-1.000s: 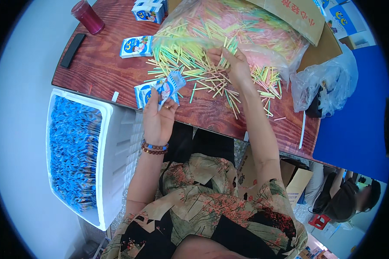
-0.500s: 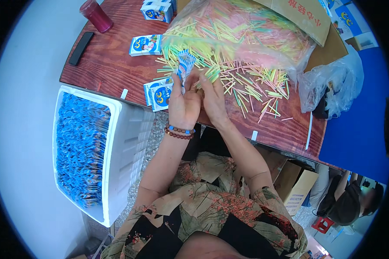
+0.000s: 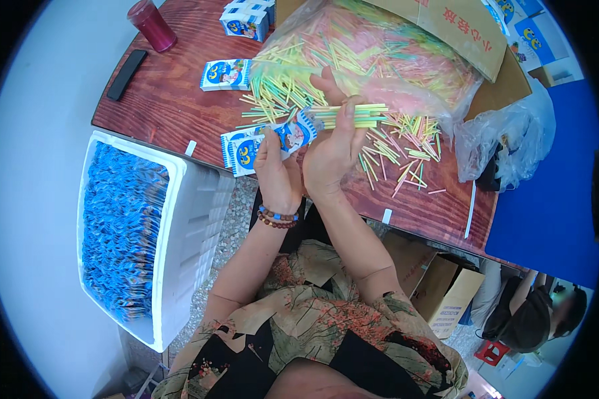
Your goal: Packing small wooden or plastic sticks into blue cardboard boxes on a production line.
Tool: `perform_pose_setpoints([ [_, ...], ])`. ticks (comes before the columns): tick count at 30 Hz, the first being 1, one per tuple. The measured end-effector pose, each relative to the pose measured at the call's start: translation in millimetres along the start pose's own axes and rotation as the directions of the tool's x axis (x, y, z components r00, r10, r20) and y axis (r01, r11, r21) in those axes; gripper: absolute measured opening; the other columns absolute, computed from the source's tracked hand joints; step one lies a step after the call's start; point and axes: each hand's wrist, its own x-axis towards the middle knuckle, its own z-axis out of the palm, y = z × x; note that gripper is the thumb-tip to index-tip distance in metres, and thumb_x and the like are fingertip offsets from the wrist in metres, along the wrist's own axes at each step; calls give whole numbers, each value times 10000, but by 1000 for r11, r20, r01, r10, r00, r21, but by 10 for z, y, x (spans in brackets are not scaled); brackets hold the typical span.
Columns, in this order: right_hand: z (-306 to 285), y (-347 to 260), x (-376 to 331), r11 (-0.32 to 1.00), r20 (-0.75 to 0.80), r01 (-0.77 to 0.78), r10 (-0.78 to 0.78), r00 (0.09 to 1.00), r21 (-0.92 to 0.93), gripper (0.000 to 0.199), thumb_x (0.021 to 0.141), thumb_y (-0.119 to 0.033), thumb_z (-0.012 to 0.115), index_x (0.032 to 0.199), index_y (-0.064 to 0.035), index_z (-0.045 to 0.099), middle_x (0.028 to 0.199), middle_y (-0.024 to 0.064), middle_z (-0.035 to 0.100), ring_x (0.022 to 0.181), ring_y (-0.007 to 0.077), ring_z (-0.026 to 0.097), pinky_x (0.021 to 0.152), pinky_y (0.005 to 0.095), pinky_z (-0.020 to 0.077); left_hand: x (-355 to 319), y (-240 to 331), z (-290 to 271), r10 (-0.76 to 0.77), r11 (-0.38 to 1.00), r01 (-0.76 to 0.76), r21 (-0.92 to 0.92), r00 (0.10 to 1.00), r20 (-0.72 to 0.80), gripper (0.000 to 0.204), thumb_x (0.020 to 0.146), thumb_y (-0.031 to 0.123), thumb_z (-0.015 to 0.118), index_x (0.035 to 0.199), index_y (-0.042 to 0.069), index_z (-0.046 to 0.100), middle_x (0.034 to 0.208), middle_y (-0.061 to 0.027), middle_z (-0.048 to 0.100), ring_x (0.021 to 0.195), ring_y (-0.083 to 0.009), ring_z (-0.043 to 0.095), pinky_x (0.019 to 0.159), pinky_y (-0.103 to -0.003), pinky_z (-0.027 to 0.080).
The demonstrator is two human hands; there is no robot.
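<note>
My left hand [image 3: 277,174] holds a small blue-and-white packet [image 3: 294,132] just above the near edge of the wooden table [image 3: 173,106]. My right hand [image 3: 333,143] is pressed against it and grips a bundle of thin yellow and green sticks [image 3: 356,115], their ends pointing into the packet's open end. Behind my hands, loose coloured sticks [image 3: 396,149] lie scattered over the table. A clear bag full of sticks [image 3: 393,56] lies farther back.
A white foam box [image 3: 190,219] of blue packets stands at my left beside the table. More packets [image 3: 225,74], a red cup [image 3: 152,25] and a black phone [image 3: 126,74] lie on the table. At the right are a cardboard box [image 3: 472,40] and a crumpled clear plastic bag [image 3: 506,143]. Another person sits at lower right.
My right hand left the stick pile holding a bundle and met my left hand. Both hands now hold the packet and sticks together, higher and nearer my body.
</note>
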Motion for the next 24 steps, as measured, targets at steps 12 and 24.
perform_pose_setpoints([
  [12,32,15,-94,987,-28,-79,76,997,-143,287,1032,-195,304,1154,30,433,1257,189,563,1398,314,289,1126,432,207,54,-71,-89,86,996,-85,24,995,-54,212,1007,215,506,969,35,612,914,6,619,854,-49,558,793,-248,464],
  [24,-78,35,-84,980,130,-147,165,978,-137,299,1018,-211,349,1173,-13,512,1359,196,500,1402,291,283,1159,416,128,152,-57,-103,-20,990,32,-141,996,87,249,1015,224,471,1144,33,564,1145,-71,625,1044,-163,598,940,-351,478],
])
